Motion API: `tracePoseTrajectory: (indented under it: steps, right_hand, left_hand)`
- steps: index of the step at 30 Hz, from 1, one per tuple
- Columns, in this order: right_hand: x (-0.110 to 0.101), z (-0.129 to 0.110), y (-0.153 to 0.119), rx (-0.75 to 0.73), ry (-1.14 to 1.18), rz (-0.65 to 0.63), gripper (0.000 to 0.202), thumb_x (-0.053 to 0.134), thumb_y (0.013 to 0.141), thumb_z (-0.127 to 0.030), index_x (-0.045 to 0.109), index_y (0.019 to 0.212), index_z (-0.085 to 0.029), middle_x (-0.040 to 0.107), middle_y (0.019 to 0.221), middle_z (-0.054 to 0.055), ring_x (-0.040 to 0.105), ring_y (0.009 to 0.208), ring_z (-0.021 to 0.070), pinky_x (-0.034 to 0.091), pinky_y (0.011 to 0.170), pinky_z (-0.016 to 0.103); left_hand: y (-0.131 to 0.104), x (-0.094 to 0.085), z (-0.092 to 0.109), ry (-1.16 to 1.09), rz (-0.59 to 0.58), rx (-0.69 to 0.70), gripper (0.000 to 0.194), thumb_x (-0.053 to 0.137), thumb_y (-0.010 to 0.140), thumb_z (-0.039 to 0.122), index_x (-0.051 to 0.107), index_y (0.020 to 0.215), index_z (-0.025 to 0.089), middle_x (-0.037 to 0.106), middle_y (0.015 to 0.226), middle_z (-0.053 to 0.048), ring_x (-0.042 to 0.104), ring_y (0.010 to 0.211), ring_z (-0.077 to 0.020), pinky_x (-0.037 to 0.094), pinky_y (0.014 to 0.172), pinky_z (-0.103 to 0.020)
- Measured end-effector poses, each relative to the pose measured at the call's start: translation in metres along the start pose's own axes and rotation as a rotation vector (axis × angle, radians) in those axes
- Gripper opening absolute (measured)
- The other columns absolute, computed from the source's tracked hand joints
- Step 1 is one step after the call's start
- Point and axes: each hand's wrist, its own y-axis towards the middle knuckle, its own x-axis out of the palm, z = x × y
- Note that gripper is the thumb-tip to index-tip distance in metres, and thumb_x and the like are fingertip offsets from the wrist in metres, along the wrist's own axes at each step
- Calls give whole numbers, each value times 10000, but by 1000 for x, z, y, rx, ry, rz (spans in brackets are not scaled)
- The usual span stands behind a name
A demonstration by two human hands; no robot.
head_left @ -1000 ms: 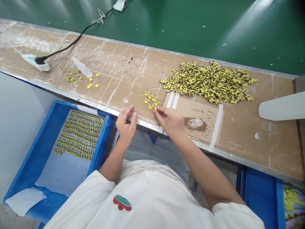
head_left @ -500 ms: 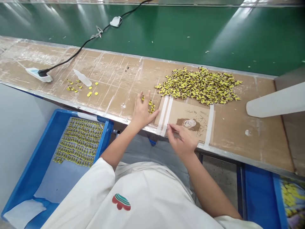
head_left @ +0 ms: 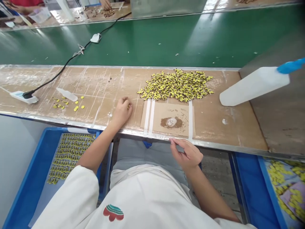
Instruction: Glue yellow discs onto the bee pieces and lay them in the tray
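My left hand (head_left: 122,114) rests on the cardboard-covered bench, fingers curled down over small yellow-and-black pieces (head_left: 129,106), mostly hidden beneath them. At the bench's front edge, my right hand (head_left: 187,154) is closed in a pinch; whatever lies between thumb and forefinger is too small to make out. Between and beyond the hands is a taped cardboard sheet (head_left: 158,124) with a whitish blob of clear paste (head_left: 171,122) on a dark wet patch. Behind this sheet spreads a large heap of yellow-and-black pieces (head_left: 178,85).
Left on the bench lie a small white bottle (head_left: 66,94), yellow discs (head_left: 82,107) and a power strip (head_left: 25,97) with a black cable. A large white bottle (head_left: 254,86) leans in from the right. A blue tray (head_left: 35,156) holds rows of pieces. Another person's hand (head_left: 105,4) shows across the green belt.
My left hand has gone from spread fingers to curled ones over the pieces. My right hand has drawn back from the cardboard sheet to the bench edge. The view has tilted up and shifted right.
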Motion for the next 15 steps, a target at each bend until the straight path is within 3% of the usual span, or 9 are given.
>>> tracePoseTrajectory:
  steps: [4,8,10,13,15]
  right_hand:
    - [-22,13,-5,45,-98,47,421,758,747,-29,713,1101,-253,785,803,9,723,621,153,618,621,272]
    - [-61,23,-17,114,-244,114,315,751,790,-68,725,1053,-239,790,827,9,741,667,158,623,655,273]
    - [-90,32,-27,175,-350,172,226,722,834,-113,732,1021,-240,790,815,8,746,673,167,625,653,287]
    - [-149,55,-42,309,-636,333,74,687,891,-217,751,924,-233,780,758,7,739,639,175,608,624,298]
    - [-195,78,-45,407,-829,442,150,648,930,-307,758,911,-206,779,756,30,740,647,186,599,634,303]
  left_hand:
    - [11,-16,-28,61,19,-1,172,526,906,293,649,957,184,617,1229,-171,600,1194,-274,459,1087,-454]
    - [17,-30,-37,115,25,-4,248,534,898,366,670,984,178,641,1222,-161,619,1183,-273,475,1075,-431]
    - [16,-32,-35,114,28,10,284,562,876,415,686,1002,193,662,1214,-125,641,1155,-264,491,1065,-425]
    - [17,-30,-32,128,158,20,331,643,781,490,690,1035,284,677,1233,13,654,1147,-230,502,1078,-406]
    - [19,-28,-24,116,199,-18,402,682,725,525,670,1094,367,638,1326,112,610,1254,-221,458,1141,-392]
